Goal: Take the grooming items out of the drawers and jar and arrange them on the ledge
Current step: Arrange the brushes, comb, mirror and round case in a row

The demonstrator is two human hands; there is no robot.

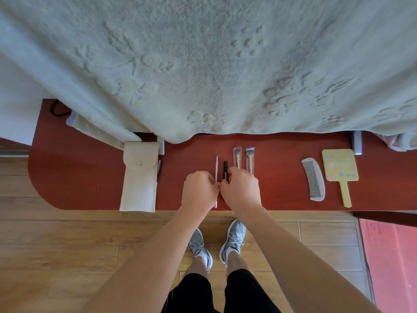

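Note:
On the red-brown ledge [74, 177] lie a thin silver tool [216, 168], a black pen-like stick [225, 169] and two wrapped brushes [237, 158] [249, 159], side by side. My left hand [199, 190] pinches the silver tool near its middle. My right hand [240, 188] rests beside it, fingers curled at the lower end of the black stick and over the brush handles. Farther right lie a grey comb [313, 179] and a yellow hand mirror [340, 175].
A cream fabric pouch [138, 177] with a snap flap lies left of the hands. A pale green fleece blanket [203, 64] hangs over the ledge's back. Wooden floor, my grey shoes and a pink mat [392, 263] lie below.

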